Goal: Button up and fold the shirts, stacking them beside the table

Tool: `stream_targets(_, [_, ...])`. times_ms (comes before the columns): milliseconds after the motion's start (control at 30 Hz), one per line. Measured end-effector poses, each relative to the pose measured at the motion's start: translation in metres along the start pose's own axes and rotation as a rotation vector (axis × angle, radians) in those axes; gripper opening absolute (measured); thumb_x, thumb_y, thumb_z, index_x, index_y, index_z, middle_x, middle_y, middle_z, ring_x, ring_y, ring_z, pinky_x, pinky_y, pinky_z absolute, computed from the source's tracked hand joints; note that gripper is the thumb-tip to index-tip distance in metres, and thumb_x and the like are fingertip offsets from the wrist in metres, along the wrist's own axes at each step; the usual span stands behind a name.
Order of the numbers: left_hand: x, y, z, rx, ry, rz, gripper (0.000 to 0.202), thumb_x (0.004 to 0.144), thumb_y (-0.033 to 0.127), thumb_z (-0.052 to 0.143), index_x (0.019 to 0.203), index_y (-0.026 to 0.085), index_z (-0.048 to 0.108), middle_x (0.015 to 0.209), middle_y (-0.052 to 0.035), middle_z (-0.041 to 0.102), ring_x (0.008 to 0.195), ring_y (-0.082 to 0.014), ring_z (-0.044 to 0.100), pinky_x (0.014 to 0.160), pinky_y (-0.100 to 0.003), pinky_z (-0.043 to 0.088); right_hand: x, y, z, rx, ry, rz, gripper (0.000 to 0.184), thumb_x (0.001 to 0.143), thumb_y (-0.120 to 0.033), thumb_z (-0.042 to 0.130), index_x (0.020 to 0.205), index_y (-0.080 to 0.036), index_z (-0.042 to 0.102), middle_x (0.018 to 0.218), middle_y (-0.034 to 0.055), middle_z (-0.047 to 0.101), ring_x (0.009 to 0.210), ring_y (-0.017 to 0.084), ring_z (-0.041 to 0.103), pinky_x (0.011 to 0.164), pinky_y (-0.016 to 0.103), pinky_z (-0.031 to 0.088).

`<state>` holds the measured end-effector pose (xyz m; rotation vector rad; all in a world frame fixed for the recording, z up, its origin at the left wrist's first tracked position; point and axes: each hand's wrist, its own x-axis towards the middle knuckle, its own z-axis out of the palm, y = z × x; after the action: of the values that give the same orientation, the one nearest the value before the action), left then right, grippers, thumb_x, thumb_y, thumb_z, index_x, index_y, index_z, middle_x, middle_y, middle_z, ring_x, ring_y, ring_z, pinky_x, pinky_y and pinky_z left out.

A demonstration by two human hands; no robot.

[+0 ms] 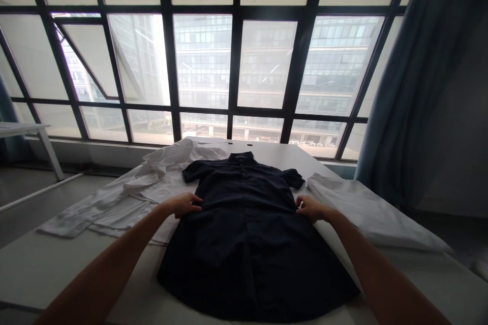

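A dark navy short-sleeved shirt (247, 244) lies front side up on the white table (129, 269), its collar toward the window and its hem toward me. My left hand (185, 204) pinches the shirt's left side edge at about mid-length. On the opposite edge, at nearly the same height, my right hand (310, 208) has its fingers closed on the cloth. Both sleeves are spread outward, and a few creases run across the body between my hands.
Crumpled white shirts (152, 177) are heaped on the table's left. A folded white cloth (366, 208) lies on the right. Beyond are large framed windows (202, 61), a blue-grey curtain (404, 86) at right and another table (23, 129) at far left.
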<state>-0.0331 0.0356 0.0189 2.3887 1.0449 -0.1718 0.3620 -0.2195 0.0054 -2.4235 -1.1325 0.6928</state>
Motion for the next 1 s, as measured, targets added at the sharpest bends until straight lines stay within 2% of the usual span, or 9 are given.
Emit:
stream_targets(167, [-0.005,0.0,-0.006,-0.005,-0.055,0.021,0.063,0.077,0.046,0.065,0.136,0.024,0.059,0.049,0.0032,0.054,0.037,-0.0123,0.047,0.038,-0.02,0.039,-0.008,-0.001,-0.004,0.037,-0.089,0.022,0.016,0.082,-0.011,0.063,0.084,-0.017,0.048,0.071,-0.0033,0.056,0.047,0.008,0.054,0.044,0.02,0.049])
stream_targets(333, [-0.012,-0.005,-0.018,0.004,-0.048,-0.047,0.056,0.071,0.046,0.069,0.122,0.026,0.069,0.048,0.0046,0.052,0.036,-0.0094,0.043,0.038,-0.019,0.038,-0.02,-0.004,-0.007,0.112,-0.207,0.014,0.021,0.081,-0.017,0.068,0.082,-0.018,0.047,0.069,-0.0024,0.058,0.048,0.011,0.059,0.045,0.02,0.05])
stream_targets(433, [-0.014,-0.012,-0.024,0.01,-0.042,-0.081,0.054,0.067,0.048,0.071,0.115,0.024,0.073,0.048,0.0044,0.052,0.037,-0.0093,0.043,0.038,-0.019,0.038,-0.026,-0.009,-0.008,0.14,-0.274,-0.015,0.023,0.08,-0.02,0.069,0.082,-0.019,0.047,0.07,-0.0019,0.061,0.051,0.012,0.063,0.046,0.02,0.05])
stream_targets(533, [-0.012,-0.016,-0.022,-0.002,-0.031,-0.058,0.054,0.068,0.053,0.07,0.111,0.02,0.074,0.049,0.003,0.053,0.04,-0.0101,0.045,0.038,-0.019,0.037,-0.027,-0.011,-0.008,0.135,-0.302,-0.038,0.022,0.079,-0.021,0.07,0.083,-0.019,0.048,0.065,-0.0026,0.06,0.051,0.013,0.064,0.047,0.019,0.048])
stream_targets(667, [-0.007,-0.011,-0.011,-0.049,-0.022,0.048,0.063,0.07,0.057,0.068,0.121,0.02,0.07,0.056,0.002,0.058,0.043,-0.0097,0.046,0.038,-0.018,0.034,-0.02,-0.006,-0.008,0.112,-0.333,-0.049,0.024,0.077,-0.024,0.073,0.083,-0.018,0.05,0.064,-0.0019,0.06,0.054,0.013,0.064,0.047,0.018,0.048])
stream_targets(767, [-0.005,-0.007,-0.005,-0.062,-0.103,0.129,0.071,0.07,0.058,0.07,0.13,0.021,0.063,0.059,0.0027,0.059,0.044,-0.0094,0.045,0.039,-0.018,0.035,-0.011,0.001,-0.008,0.076,-0.322,-0.024,0.033,0.074,-0.028,0.078,0.083,-0.018,0.048,0.065,-0.0034,0.058,0.052,0.012,0.062,0.047,0.018,0.048])
stream_targets(900, [-0.004,-0.008,-0.005,-0.097,-0.214,0.157,0.076,0.069,0.061,0.071,0.131,0.02,0.062,0.053,0.0045,0.052,0.042,-0.0095,0.043,0.039,-0.019,0.036,-0.005,0.007,-0.007,0.089,-0.334,-0.024,0.033,0.075,-0.026,0.077,0.082,-0.018,0.046,0.07,-0.0021,0.06,0.052,0.011,0.062,0.048,0.019,0.05])
stream_targets(1000, [-0.003,-0.013,-0.005,-0.135,-0.211,0.167,0.074,0.067,0.062,0.071,0.128,0.019,0.065,0.053,0.0041,0.052,0.043,-0.0091,0.043,0.039,-0.019,0.034,-0.006,0.007,-0.007,0.112,-0.332,-0.027,0.027,0.077,-0.02,0.073,0.082,-0.017,0.047,0.071,-0.0018,0.06,0.053,0.01,0.06,0.048,0.02,0.05])
